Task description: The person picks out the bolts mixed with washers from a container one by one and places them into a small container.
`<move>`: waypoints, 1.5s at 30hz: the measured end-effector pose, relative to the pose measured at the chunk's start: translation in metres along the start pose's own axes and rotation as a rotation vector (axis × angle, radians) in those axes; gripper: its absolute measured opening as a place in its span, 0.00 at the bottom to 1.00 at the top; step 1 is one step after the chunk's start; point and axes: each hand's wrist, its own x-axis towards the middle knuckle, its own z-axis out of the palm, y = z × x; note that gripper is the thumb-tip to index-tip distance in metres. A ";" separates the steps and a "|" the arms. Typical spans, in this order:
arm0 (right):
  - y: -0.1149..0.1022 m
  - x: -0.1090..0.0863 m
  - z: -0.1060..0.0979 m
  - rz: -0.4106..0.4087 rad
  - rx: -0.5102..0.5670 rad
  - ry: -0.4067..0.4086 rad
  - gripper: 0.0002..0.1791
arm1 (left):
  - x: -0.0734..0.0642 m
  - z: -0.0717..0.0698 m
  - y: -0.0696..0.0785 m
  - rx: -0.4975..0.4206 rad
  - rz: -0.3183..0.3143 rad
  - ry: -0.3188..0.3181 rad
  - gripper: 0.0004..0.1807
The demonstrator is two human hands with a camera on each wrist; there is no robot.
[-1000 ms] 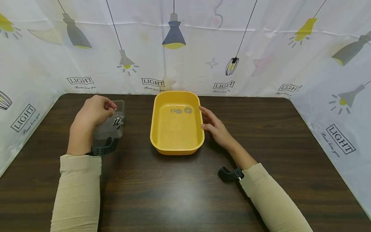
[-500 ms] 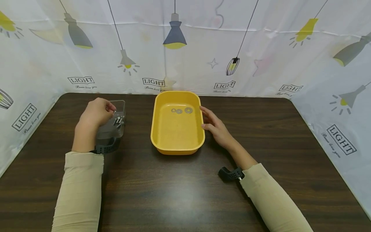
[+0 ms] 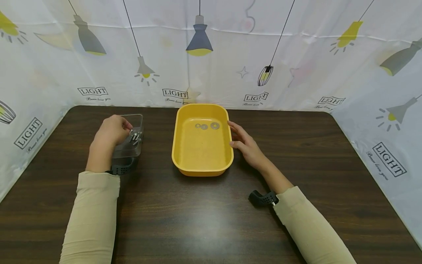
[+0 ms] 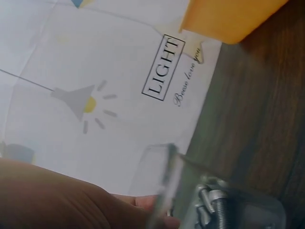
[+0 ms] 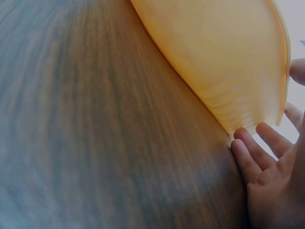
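Observation:
On the left of the table, my left hand [image 3: 112, 131] reaches over a clear plastic box [image 3: 136, 148] and pinches a small silvery metal piece [image 3: 131, 131] between thumb and finger. Its exact kind is hidden by the fingers. Silvery metal parts lie in the box, among them a threaded screw [image 4: 221, 212]. In the middle stands a yellow tray [image 3: 202, 161] with 3 flat washers [image 3: 204, 127] of differing size near its far end. My right hand [image 3: 245, 145] touches the tray's right side, fingers spread along the outside and thumb near the rim.
The dark wooden table [image 3: 204, 212] stretches in front of the tray and to its right. Behind and around it hangs a white curtain [image 3: 224, 55] printed with lamps. Each wrist wears a black camera band [image 3: 262, 198].
My left hand has moved a little right and lower toward the metal parts in the clear box. The right hand and yellow tray have stayed where they were.

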 end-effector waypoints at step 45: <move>0.000 0.000 0.000 -0.003 -0.006 -0.001 0.37 | 0.008 0.011 -0.008 0.008 -0.070 -0.041 0.16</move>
